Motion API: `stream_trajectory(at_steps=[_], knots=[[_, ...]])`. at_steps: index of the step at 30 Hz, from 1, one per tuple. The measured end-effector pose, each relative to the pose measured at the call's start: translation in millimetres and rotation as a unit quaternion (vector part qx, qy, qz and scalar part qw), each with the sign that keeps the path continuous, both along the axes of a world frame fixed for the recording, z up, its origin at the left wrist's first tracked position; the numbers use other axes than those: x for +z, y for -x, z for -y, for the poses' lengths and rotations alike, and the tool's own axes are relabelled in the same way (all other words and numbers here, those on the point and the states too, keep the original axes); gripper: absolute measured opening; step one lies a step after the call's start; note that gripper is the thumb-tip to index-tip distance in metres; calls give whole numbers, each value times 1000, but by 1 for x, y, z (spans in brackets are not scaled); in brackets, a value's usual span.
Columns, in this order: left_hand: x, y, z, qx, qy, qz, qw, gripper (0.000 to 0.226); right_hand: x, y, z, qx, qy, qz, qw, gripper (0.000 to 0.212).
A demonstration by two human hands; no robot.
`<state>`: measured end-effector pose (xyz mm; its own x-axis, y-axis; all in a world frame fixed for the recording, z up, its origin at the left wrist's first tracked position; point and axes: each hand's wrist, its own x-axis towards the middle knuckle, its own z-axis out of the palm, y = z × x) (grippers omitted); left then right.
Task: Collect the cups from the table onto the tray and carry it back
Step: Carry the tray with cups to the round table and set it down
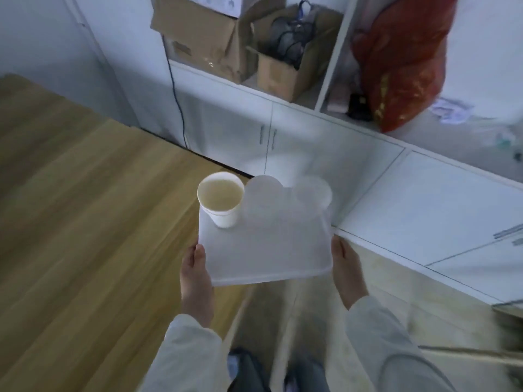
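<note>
Fingers of the left hand (195, 275) curl under the left edge of a white tray (268, 256), with the thumb lying along the top of its rim; the right hand (346, 271) clasps the opposite edge in the same way, thumb on top and the other fingers hidden beneath. Both hands are closed on the tray and carry it level in front of the body, above the floor. Pale sleeves (379, 335) run back from both wrists toward the bottom of the view. On the far left corner of the tray stands a white paper cup (221, 199), upright, its open mouth showing a beige inside. Just beside it to the right, along the far edge, are two more cups (288, 193), blurred and pale against the cabinet so that little of them can be made out. A wooden table (85, 207) fills the left side, near the tray's left edge. Ahead and to the right runs a white cabinet (325, 142) with doors below and open shelves above holding cardboard boxes (215, 43) and a red bag (402, 60).
</note>
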<state>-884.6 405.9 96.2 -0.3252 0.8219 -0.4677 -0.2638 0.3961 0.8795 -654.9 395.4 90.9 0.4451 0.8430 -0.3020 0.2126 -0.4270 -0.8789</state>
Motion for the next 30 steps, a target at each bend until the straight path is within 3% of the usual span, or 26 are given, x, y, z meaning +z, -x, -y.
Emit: stream_trajectory(at_steps=[12, 19, 30], knots=[[19, -212, 50, -215, -27, -16, 976, 39, 12, -187, 129, -198, -42, 8, 979, 30], [12, -344, 96, -295, -18, 1, 955, 33, 9, -297, 222, -282, -34, -1, 959, 33], [8, -532, 161, -498, -8, 2, 867, 34, 4, -419, 349, -481, -14, 9, 876, 29]])
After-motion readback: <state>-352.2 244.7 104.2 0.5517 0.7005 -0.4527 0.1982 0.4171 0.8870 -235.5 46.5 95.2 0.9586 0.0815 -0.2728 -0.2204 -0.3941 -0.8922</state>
